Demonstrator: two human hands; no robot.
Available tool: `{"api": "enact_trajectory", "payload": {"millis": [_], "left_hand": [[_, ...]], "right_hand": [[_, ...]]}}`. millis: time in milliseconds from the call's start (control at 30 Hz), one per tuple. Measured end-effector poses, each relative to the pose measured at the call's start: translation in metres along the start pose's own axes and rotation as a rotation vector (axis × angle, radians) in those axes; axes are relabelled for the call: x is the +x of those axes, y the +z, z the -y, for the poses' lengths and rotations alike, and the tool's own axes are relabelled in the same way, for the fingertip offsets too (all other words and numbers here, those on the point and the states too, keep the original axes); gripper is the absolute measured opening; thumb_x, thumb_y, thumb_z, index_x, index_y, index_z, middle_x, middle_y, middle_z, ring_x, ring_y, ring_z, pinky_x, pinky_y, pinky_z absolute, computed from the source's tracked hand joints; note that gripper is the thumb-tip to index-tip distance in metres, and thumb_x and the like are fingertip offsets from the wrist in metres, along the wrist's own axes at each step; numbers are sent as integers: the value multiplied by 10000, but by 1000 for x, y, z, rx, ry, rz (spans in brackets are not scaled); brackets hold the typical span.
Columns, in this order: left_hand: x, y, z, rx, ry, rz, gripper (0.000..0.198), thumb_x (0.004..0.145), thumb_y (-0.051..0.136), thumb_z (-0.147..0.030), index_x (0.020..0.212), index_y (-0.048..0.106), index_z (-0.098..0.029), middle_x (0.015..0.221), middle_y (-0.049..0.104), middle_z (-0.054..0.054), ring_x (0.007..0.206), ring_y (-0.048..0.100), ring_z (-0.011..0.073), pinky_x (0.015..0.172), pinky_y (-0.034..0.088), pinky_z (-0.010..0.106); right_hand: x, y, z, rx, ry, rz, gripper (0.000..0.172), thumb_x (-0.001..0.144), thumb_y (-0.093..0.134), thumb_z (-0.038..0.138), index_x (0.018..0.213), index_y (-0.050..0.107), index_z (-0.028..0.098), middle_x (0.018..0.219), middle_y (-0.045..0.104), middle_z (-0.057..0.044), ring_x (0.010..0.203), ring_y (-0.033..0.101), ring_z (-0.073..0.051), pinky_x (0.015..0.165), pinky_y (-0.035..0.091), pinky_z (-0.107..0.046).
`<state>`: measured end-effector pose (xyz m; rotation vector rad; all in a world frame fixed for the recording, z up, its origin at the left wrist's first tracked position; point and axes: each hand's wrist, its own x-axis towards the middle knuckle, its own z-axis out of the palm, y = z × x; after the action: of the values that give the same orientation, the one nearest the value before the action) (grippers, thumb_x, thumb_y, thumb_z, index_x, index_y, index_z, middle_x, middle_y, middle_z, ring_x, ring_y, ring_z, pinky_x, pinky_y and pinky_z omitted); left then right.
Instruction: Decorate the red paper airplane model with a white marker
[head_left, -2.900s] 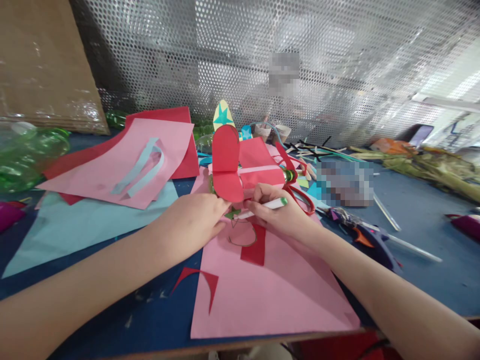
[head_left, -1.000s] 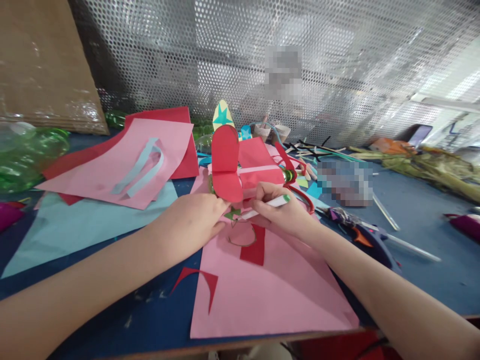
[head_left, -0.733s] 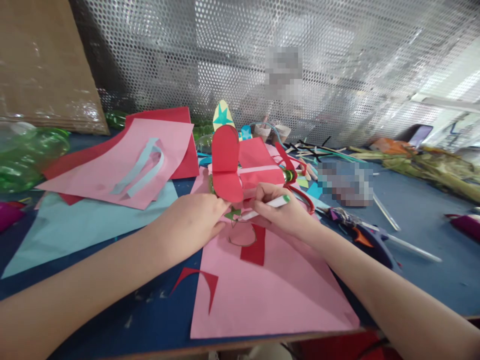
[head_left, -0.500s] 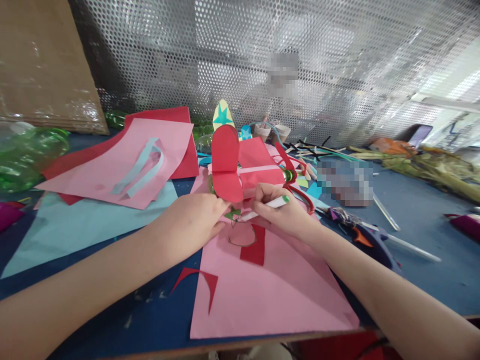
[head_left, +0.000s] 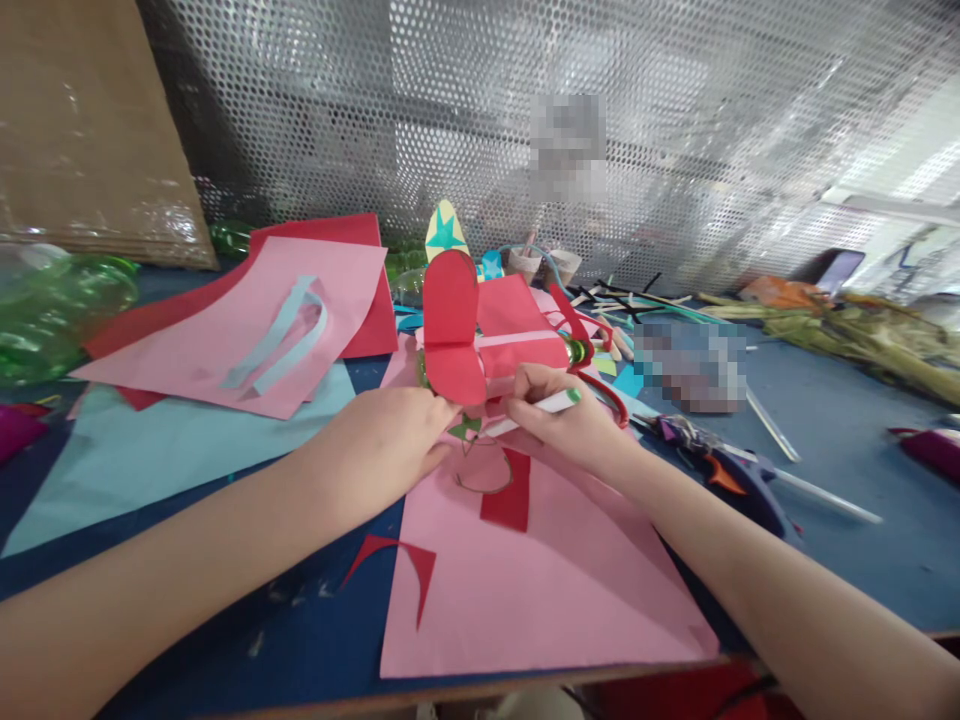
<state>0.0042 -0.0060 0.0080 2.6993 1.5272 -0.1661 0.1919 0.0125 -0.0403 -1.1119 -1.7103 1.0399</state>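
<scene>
My right hand point(head_left: 551, 410) grips a white marker pen point(head_left: 562, 402) with a green end, its tip down by a small green paper star point(head_left: 466, 428). With fingers closed, my left hand point(head_left: 401, 430) presses at the star's left edge; its fingertips are partly hidden. Both rest over a large pink sheet point(head_left: 555, 580) bearing a drawn curved outline and a red paper piece point(head_left: 510, 495). Just beyond my hands lies a bottle wrapped in red paper point(head_left: 525, 352), with a folded red rounded paper piece point(head_left: 451, 300) standing at its left end.
Pink paper point(head_left: 255, 330) and light blue paper point(head_left: 172, 450) lie at left, near a green plastic bottle point(head_left: 60, 310). A red offcut point(head_left: 397, 548) is near the front. Right of my hand are a dark blue pouch point(head_left: 757, 495) and a clear stick point(head_left: 772, 425). Perforated metal point(head_left: 465, 110) stands behind.
The marker pen has shifted very slightly in my right hand's grip, its tip still beside the green paper star. My left hand stays in place.
</scene>
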Motion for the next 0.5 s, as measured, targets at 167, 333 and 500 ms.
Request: {"api": "enact_trajectory", "payload": {"millis": [167, 333, 500], "left_hand": [[0, -1, -1, -8, -9, 4, 194, 859, 531, -221, 1039, 590, -180, 800, 664, 45, 670, 639, 217, 507, 359, 269], [-1, -2, -1, -7, -12, 11, 185, 856, 537, -219, 1026, 596, -177, 797, 663, 46, 676, 639, 220, 518, 367, 273], [0, -2, -1, -4, -13, 6, 179, 860, 539, -221, 1022, 596, -174, 806, 662, 46, 664, 630, 206, 511, 349, 267]], "right_hand": [[2, 0, -3, 89, 4, 10, 175, 708, 549, 199, 617, 400, 213, 616, 520, 38, 546, 435, -103, 516, 320, -236], [2, -1, -3, 103, 0, 2, 179, 704, 555, 184, 609, 406, 214, 604, 505, 48, 544, 440, -104, 520, 323, -239], [2, -1, -4, 60, 10, 8, 174, 705, 557, 182, 608, 416, 213, 589, 477, 57, 516, 402, -96, 497, 297, -239]]}}
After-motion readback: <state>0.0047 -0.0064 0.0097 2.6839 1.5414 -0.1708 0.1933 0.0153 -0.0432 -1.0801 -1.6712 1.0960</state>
